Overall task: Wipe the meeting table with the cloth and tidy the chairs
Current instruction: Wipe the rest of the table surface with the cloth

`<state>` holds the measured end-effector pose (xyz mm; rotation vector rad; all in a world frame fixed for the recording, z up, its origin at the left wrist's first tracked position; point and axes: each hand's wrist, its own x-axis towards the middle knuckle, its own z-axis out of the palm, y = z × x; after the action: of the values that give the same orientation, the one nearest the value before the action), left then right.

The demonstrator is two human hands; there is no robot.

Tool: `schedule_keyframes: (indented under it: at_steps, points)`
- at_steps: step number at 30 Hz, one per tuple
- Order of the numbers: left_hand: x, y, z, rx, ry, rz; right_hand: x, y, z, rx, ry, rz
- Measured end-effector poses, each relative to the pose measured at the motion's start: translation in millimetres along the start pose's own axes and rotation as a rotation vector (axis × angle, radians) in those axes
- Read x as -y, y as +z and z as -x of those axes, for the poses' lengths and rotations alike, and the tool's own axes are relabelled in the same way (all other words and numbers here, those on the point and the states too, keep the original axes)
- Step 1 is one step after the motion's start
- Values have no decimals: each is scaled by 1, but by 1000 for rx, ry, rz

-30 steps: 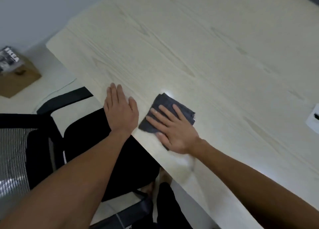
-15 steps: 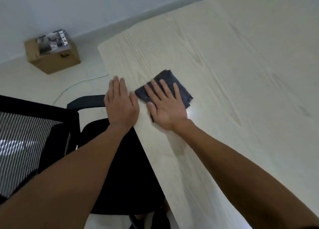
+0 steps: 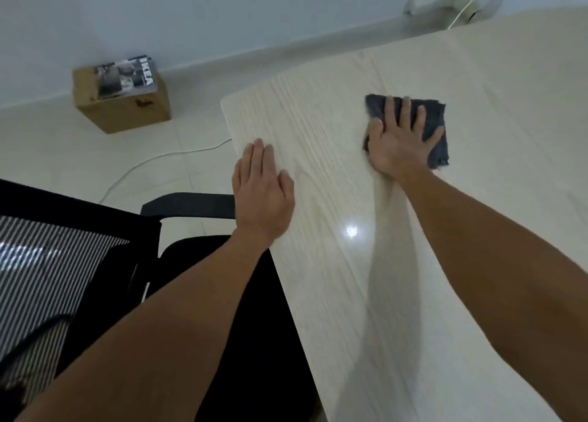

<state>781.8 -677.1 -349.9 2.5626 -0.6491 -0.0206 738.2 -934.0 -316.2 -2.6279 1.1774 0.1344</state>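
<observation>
A folded dark grey cloth (image 3: 434, 125) lies on the pale wood meeting table (image 3: 413, 294), near its far left corner. My right hand (image 3: 399, 141) presses flat on the cloth with fingers spread and straight. My left hand (image 3: 262, 195) rests flat on the table's left edge, fingers together, holding nothing. A black office chair (image 3: 105, 278) with a striped mesh back and a black armrest (image 3: 187, 203) stands at the table's left side, its seat partly under the edge.
A brown cardboard box (image 3: 127, 109) with a catalogue on top sits on the floor by the wall. A white cable (image 3: 165, 155) runs across the floor toward the table corner. A power strip (image 3: 439, 3) lies at the wall, top right.
My right hand has slid the cloth away from my left hand, farther across the table toward the right. The left hand stays flat at the edge. The view has swung toward the table's corner.
</observation>
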Motion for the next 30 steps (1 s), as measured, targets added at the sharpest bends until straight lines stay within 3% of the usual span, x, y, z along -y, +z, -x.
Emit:
schedule_keyframes:
  at_steps: [3, 8, 11, 16, 20, 30]
  points:
    - [0, 3, -1, -26, 0, 46, 65, 7, -29, 13, -5, -18]
    - [2, 4, -4, -94, 11, 148, 141, 25, -42, 49, -252, 24]
    - [7, 6, -5, -193, 2, 259, 160, 33, -30, 110, -467, 86]
    - [18, -11, 14, -314, -163, 368, 150, 46, 39, 168, -811, 164]
    - [25, -39, 64, -136, -174, 291, 106, 53, 123, 160, -873, 192]
    - [-32, -65, 213, 317, 229, 196, -51, 73, 373, 124, -590, 125]
